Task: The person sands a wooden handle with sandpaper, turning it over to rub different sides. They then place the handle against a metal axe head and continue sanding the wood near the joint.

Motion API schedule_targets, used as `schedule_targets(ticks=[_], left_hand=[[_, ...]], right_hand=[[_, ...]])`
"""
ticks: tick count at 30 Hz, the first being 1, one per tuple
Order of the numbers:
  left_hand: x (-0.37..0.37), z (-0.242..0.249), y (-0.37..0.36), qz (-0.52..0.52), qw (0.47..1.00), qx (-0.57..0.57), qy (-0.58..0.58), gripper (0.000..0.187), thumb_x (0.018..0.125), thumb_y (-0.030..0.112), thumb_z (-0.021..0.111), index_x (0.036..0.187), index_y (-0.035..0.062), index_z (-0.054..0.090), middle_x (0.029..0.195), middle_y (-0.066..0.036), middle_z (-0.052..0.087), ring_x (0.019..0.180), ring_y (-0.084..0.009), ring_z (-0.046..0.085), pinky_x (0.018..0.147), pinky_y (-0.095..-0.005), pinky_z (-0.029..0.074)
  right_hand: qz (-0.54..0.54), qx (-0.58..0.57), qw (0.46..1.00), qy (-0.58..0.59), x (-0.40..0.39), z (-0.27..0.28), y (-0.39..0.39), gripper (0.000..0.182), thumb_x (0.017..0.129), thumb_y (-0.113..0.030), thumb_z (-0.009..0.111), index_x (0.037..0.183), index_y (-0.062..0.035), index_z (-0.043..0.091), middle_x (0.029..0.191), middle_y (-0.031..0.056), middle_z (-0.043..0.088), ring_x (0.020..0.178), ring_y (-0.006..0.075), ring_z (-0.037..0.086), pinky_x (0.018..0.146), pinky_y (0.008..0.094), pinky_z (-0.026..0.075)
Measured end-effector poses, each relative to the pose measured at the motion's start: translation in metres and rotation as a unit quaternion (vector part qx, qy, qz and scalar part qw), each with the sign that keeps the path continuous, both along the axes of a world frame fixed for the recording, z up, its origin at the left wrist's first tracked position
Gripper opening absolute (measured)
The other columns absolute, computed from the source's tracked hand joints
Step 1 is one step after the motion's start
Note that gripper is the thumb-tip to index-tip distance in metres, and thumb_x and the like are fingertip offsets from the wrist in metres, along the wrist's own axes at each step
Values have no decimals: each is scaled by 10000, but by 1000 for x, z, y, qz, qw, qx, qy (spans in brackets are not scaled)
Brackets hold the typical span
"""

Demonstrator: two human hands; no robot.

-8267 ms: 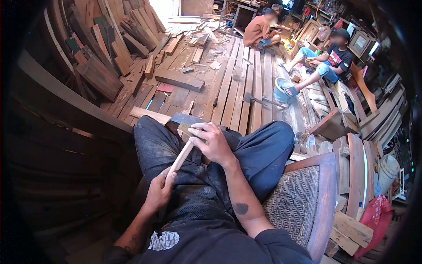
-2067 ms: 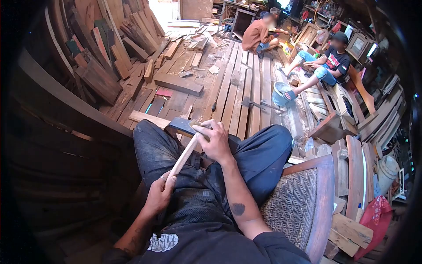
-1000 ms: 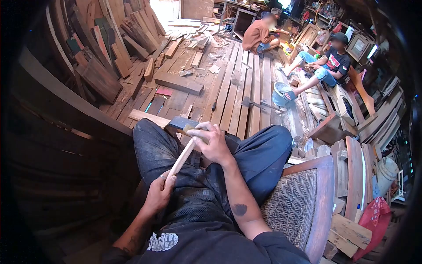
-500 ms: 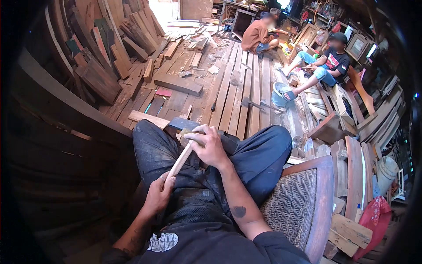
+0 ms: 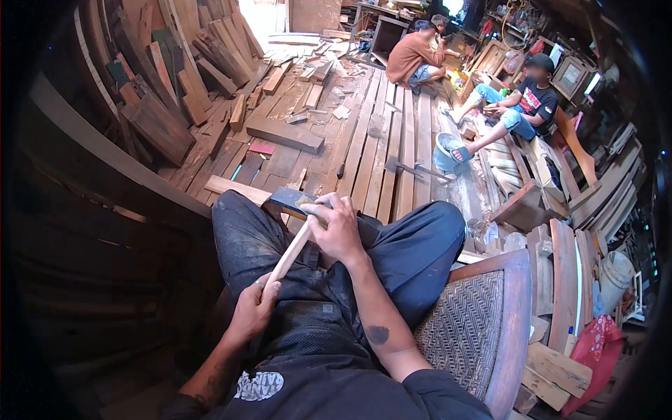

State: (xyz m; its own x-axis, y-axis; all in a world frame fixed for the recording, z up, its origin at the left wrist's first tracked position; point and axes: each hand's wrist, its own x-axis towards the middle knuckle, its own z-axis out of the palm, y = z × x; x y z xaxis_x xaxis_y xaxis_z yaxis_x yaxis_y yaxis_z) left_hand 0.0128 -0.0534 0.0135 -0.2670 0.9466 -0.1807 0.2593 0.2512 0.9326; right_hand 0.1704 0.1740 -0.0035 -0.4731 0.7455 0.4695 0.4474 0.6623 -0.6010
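Note:
A pale wooden strip slants up across my lap. My left hand is closed around its lower end. My right hand is closed at the upper end, the fingers pinching a small yellowish piece of what looks like sandpaper against the wood. How the paper is folded under the fingers is hidden. Just beyond the strip's tip, a dark block lies between my knees, partly covered by my right hand.
To my right stands a woven seat with a wooden frame. Ahead, a hammer-like tool and a thick plank lie on the slatted floor. Boards lean at left. Several people sit farther off, one with a foot near a bucket.
My right hand has shifted slightly to the right and up along the strip, with the yellowish piece. My left hand keeps its grip. The farther people have moved slightly.

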Motion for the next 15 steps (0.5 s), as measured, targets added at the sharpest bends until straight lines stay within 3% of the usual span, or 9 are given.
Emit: schedule_targets(ticks=[4,8,12,15], left_hand=[[0,-2,-1,3,1000,1,-13,423,1155,267,570,1464,-11,654,817,18,549,739,-75,497,680,-288,441],[0,-4,0,0,1000,10,-9,427,1157,266,570,1466,-16,651,819,24,549,744,-68,494,683,-280,437],[0,1,-1,0,1000,3,-12,431,1153,265,573,1465,-22,649,822,24,549,746,-67,494,685,-279,438],[1,4,0,-2,1000,0,-9,430,1150,264,577,1461,-23,652,821,22,550,746,-69,495,687,-281,440]], right_hand=[[67,-28,997,25,7,7,-9,287,919,-177,747,1178,-190,870,1181,91,698,1099,317,597,1054,424,489],[4,-13,1000,13,1,-3,5,308,920,-174,749,1204,-201,866,1190,89,692,1118,315,596,1063,431,485],[84,-26,996,30,9,4,-8,283,921,-165,747,1178,-178,865,1175,94,698,1117,317,605,1053,428,489],[29,-25,999,23,4,1,3,285,919,-164,752,1180,-180,864,1178,91,697,1113,320,609,1066,426,486]])
